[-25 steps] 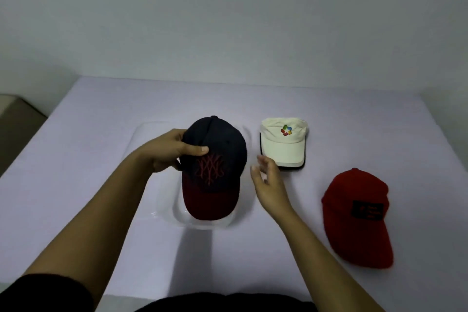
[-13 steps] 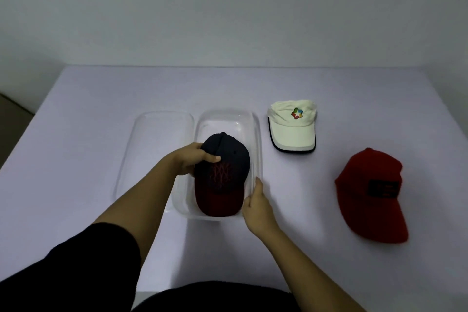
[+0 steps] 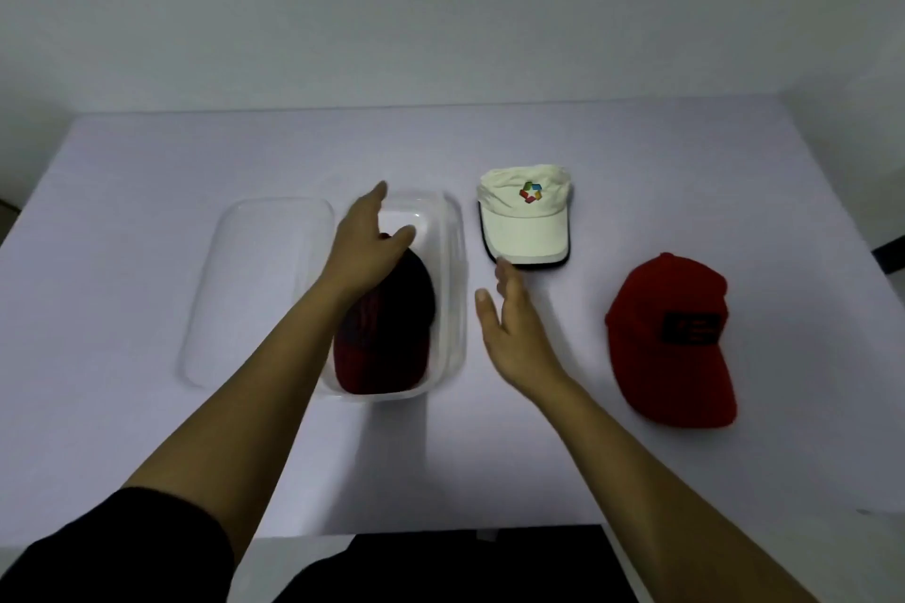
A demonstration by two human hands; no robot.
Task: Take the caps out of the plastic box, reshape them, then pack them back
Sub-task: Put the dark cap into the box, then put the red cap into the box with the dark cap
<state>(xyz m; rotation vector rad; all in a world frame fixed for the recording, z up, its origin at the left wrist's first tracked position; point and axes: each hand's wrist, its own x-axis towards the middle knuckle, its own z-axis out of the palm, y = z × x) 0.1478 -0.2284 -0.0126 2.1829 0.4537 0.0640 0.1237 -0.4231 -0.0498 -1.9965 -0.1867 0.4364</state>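
A navy cap with a dark red brim (image 3: 392, 333) lies inside the clear plastic box (image 3: 453, 269), brim toward me. My left hand (image 3: 365, 245) hovers over the cap's crown with fingers spread, holding nothing; my forearm hides the cap's left side. To the right of the box my right hand (image 3: 514, 328) is open above the table, fingertips close to the brim of a white cap with a colourful logo (image 3: 526, 215). A red cap with a dark patch (image 3: 671, 338) lies further right.
The box's clear lid (image 3: 245, 289) lies flat on the table just left of the box. The white table (image 3: 489, 465) reaches a grey wall at the back. My dark clothing fills the bottom edge of the view.
My left hand has let go of the navy cap, which now rests in the box, and has lifted toward the far end. My right hand has left the box's edge and moved right.
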